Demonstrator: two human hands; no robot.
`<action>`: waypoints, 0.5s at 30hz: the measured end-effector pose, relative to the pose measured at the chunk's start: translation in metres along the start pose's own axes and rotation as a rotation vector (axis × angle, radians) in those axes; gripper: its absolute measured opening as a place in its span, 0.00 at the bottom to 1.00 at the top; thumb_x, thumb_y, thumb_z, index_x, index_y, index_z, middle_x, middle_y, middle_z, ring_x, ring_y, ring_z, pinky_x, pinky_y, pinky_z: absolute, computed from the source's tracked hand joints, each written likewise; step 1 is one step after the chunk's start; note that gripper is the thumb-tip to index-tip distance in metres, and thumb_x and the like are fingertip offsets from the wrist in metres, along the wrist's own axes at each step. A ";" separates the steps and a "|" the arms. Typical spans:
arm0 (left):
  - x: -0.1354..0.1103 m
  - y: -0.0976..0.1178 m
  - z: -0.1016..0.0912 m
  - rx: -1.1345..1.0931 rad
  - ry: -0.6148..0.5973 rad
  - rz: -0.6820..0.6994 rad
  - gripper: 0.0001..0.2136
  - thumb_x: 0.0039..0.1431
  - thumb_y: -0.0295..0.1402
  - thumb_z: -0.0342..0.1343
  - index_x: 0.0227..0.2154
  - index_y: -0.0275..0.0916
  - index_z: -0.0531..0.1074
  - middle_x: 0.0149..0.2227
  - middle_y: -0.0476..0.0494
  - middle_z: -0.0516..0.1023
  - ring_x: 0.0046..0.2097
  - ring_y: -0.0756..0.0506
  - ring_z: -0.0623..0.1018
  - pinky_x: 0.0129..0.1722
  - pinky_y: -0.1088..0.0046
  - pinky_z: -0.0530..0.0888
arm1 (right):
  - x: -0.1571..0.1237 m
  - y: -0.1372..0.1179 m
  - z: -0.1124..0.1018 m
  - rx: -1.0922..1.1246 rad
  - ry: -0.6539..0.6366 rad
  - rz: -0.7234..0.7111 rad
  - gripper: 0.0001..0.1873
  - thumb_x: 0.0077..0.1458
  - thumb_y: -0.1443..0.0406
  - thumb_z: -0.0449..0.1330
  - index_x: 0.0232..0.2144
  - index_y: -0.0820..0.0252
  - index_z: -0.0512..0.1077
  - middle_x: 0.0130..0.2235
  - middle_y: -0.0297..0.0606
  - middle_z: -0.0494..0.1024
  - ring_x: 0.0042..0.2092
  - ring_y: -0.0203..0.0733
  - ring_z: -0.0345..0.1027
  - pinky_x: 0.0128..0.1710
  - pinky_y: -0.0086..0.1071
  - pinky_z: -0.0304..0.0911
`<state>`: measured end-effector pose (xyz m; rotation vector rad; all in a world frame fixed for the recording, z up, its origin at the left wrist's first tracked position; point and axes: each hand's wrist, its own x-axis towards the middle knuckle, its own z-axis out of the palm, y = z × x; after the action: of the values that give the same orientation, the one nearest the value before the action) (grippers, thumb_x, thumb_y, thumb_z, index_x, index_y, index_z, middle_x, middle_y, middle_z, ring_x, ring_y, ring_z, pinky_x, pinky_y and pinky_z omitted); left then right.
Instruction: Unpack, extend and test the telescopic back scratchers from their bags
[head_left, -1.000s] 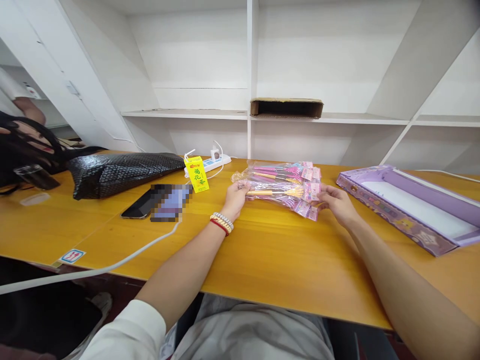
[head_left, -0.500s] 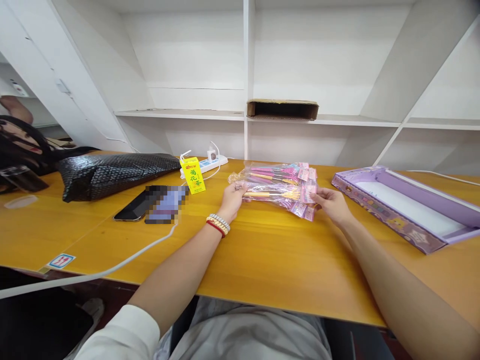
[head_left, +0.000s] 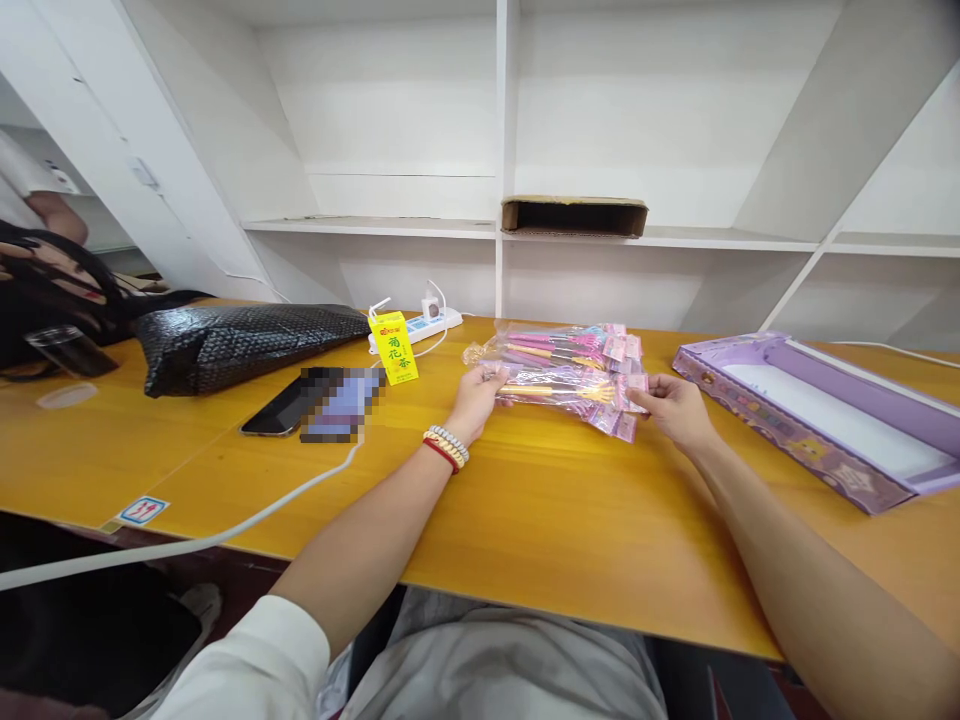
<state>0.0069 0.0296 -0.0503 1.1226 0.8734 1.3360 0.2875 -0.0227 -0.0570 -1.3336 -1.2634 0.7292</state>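
A pile of clear plastic packets of pink and yellow pens (head_left: 570, 352) lies on the orange wooden table (head_left: 540, 510). One packet (head_left: 559, 390) is held just above the table at both ends. My left hand (head_left: 478, 393) pinches its left end, and beaded bracelets circle that wrist. My right hand (head_left: 673, 408) pinches the pink card label at its right end.
An open purple box (head_left: 825, 415) lies to the right. A yellow drink carton (head_left: 394, 347), a power strip (head_left: 420, 325), a phone (head_left: 281, 408) with a white cable, and a black bubble mailer (head_left: 240, 342) are on the left. Another person sits at far left. White shelves stand behind.
Both hands keep their hold on the packet and have shifted only slightly; the view wobbled left and back.
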 end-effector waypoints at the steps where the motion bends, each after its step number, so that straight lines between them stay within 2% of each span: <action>1: 0.000 0.000 0.000 0.003 0.006 -0.003 0.09 0.46 0.34 0.60 0.25 0.33 0.68 0.27 0.45 0.72 0.27 0.50 0.73 0.20 0.76 0.72 | 0.000 0.000 0.000 0.000 -0.009 -0.009 0.16 0.38 0.58 0.66 0.24 0.62 0.67 0.22 0.33 0.71 0.22 0.32 0.61 0.20 0.26 0.59; 8: 0.002 0.000 -0.002 0.035 0.013 -0.002 0.08 0.49 0.33 0.58 0.24 0.34 0.66 0.25 0.47 0.71 0.24 0.51 0.72 0.17 0.77 0.70 | -0.001 -0.001 0.005 0.038 -0.043 -0.070 0.16 0.44 0.55 0.61 0.29 0.63 0.68 0.25 0.32 0.69 0.23 0.31 0.59 0.22 0.26 0.57; 15: 0.003 0.002 -0.002 0.061 0.034 0.016 0.08 0.49 0.33 0.57 0.25 0.34 0.66 0.24 0.48 0.71 0.23 0.52 0.71 0.17 0.79 0.69 | 0.002 0.008 0.005 -0.046 -0.056 -0.091 0.15 0.42 0.58 0.62 0.26 0.62 0.64 0.24 0.31 0.68 0.24 0.32 0.59 0.24 0.27 0.56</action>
<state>0.0042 0.0326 -0.0486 1.1595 0.9371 1.3525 0.2850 -0.0184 -0.0649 -1.2917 -1.3838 0.6806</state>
